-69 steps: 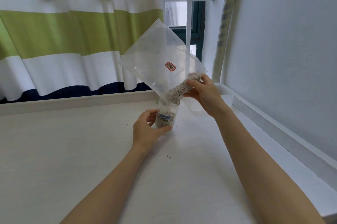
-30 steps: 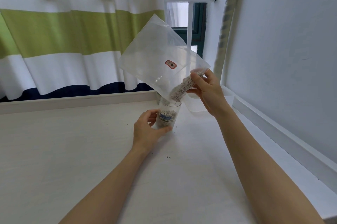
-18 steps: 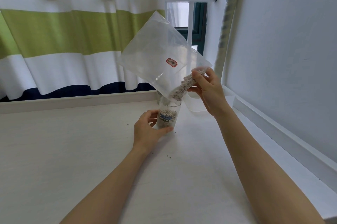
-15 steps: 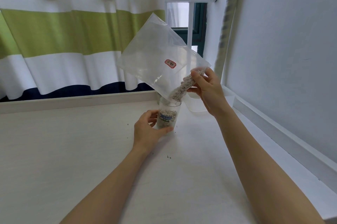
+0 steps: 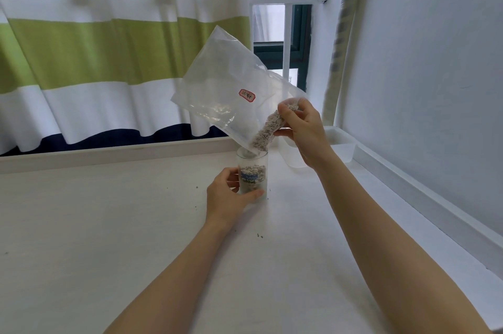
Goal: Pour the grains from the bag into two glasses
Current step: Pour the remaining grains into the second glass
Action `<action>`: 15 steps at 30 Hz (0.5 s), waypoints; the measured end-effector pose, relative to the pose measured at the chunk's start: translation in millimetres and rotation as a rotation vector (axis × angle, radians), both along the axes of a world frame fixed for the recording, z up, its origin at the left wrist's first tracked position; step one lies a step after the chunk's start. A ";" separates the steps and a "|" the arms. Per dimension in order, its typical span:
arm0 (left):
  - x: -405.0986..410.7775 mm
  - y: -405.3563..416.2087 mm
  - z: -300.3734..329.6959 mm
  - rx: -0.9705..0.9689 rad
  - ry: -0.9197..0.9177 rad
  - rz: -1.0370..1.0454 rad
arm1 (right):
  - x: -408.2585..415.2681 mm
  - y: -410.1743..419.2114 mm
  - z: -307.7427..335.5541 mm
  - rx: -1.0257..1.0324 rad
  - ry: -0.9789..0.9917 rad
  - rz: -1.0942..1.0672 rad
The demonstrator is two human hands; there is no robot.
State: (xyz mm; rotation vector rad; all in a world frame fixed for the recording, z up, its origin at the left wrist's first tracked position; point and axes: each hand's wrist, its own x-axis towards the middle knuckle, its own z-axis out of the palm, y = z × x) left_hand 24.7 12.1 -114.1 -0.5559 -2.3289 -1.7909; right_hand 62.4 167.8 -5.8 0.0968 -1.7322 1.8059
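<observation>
On the white table [image 5: 109,225], near the far edge, the left hand [image 5: 226,197] curls around a glass [image 5: 252,173] partly full of grains. Right above it, the right hand [image 5: 304,129] pinches the tipped bag [image 5: 231,94]. The bag's low corner points down into the glass.

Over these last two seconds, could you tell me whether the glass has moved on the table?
No. The glass stands at the same spot before the table's back ledge, the left hand gripping it as before.
</observation>
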 end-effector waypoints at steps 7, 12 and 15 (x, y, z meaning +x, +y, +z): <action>1.8 0.1 2.9 0.008 -0.036 -0.029 | 0.9 -1.8 4.9 0.031 -0.010 -0.036; -1.2 -0.2 3.6 0.083 -0.063 -0.060 | 3.2 -4.6 7.6 0.079 -0.011 -0.070; -2.7 -1.7 4.9 0.130 -0.078 -0.104 | 3.6 -6.3 7.4 0.138 -0.031 -0.104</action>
